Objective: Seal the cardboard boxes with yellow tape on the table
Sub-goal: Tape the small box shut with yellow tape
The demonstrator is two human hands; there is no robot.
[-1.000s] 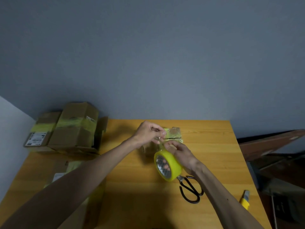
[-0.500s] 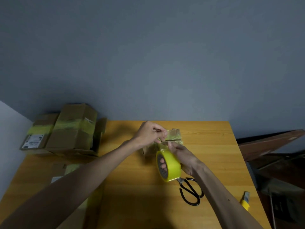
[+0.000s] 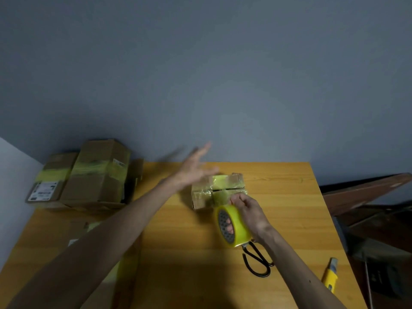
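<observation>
On the head camera we see our left grip (image 3: 196, 169) blurred, fingers spread apart and holding nothing, just above the small cardboard box (image 3: 200, 196). Our right grip (image 3: 250, 211) is clamped on the yellow tape roll (image 3: 236, 226), fingers through its core, at the box's near side. Scissors (image 3: 258, 262) lie on the counter (image 3: 178, 253) just below it.

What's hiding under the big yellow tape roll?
Black scissors: their handles stick out below the tape roll, which the right hand holds. The blades are covered.
</observation>
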